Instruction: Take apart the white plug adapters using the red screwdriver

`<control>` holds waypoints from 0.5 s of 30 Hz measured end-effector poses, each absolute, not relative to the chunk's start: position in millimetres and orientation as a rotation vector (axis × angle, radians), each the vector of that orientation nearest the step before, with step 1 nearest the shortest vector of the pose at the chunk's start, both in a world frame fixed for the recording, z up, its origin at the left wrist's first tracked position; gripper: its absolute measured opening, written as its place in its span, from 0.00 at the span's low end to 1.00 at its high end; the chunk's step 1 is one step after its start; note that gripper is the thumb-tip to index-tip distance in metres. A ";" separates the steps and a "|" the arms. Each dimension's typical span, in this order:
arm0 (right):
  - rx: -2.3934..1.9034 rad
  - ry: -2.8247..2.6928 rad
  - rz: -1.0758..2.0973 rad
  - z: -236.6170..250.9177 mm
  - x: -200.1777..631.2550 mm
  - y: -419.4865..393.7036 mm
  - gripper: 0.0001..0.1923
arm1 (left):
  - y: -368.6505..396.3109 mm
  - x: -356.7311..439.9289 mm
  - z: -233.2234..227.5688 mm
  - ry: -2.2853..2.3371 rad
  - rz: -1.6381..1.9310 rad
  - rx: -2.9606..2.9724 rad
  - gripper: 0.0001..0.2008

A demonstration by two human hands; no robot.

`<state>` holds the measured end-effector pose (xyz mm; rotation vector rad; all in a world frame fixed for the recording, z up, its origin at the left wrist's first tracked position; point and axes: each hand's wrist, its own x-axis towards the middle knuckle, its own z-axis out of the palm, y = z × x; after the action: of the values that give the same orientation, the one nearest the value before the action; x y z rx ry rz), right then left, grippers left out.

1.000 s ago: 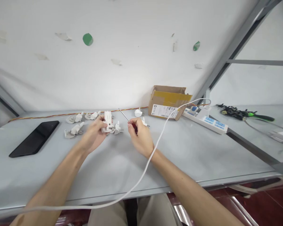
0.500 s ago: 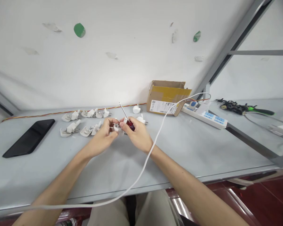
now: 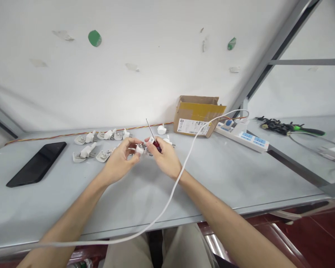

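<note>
My left hand point(image 3: 118, 160) is closed in a pinch round a small white plug housing point(image 3: 140, 149) with a round opening. Close beside it, my right hand point(image 3: 167, 159) is closed round a screwdriver point(image 3: 157, 146) with a dark red handle, its thin metal shaft pointing up and to the left. A small white piece point(image 3: 151, 140) shows at the right thumb and fingertips. Between the two hands lies a narrow gap with small metal parts too blurred to make out. Behind my left hand, opened white plugs point(image 3: 84, 152) lie in two rows, some partly covered by the hand.
A black phone point(image 3: 36, 164) lies at the left. A cardboard box point(image 3: 199, 116) stands against the wall, left of a white power strip point(image 3: 242, 137). One white cable point(image 3: 171, 197) crosses over my right wrist. Black cables and a green-handled tool point(image 3: 309, 130) lie far right.
My hands have drawn slightly apart. The small white piece at my right fingers has moved a little right, away from the plug housing, and the screwdriver has shifted right with that hand.
</note>
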<state>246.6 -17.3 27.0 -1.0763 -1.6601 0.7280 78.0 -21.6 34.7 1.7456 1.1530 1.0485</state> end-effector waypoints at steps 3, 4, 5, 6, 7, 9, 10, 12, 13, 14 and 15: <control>-1.074 -1.649 0.739 28.2 246.6 -17.4 0.14 | -22.7 79.2 35.7 1.162 1.062 1.781 0.16; -1.075 -1.648 0.742 28.6 246.7 -17.4 0.14 | -22.7 79.5 35.9 1.164 1.065 1.790 0.16; -1.080 -1.649 0.741 29.0 246.8 -17.5 0.14 | -22.7 79.7 36.0 1.166 1.067 1.794 0.16; -1.087 -1.654 0.737 29.3 247.0 -17.5 0.14 | -22.5 79.6 36.1 1.168 1.067 1.794 0.16; -1.094 -1.662 0.730 29.5 247.3 -17.5 0.14 | -22.3 79.3 36.1 1.171 1.063 1.792 0.16; -1.103 -1.673 0.714 29.6 247.9 -17.4 0.14 | -21.7 78.2 36.2 1.182 1.050 1.786 0.16; -1.103 -1.676 0.709 29.6 248.2 -17.2 0.15 | -21.5 77.6 36.3 1.189 1.049 1.784 0.16; -1.097 -1.680 0.711 29.3 248.7 -16.9 0.15 | -20.9 76.4 36.2 1.197 1.049 1.788 0.16; -1.094 -1.681 0.716 29.2 248.9 -16.7 0.15 | -20.7 76.1 36.0 1.198 1.052 1.792 0.17; -1.091 -1.682 0.723 29.0 248.9 -16.5 0.15 | -20.5 75.9 35.8 1.196 1.059 1.794 0.17; -1.090 -1.681 0.729 28.8 248.8 -16.4 0.15 | -20.2 75.8 35.4 1.191 1.065 1.794 0.17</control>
<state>248.8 -16.4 28.8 -1.0897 -1.6807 0.7288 75.8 -20.2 35.4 1.7938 1.1913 1.0654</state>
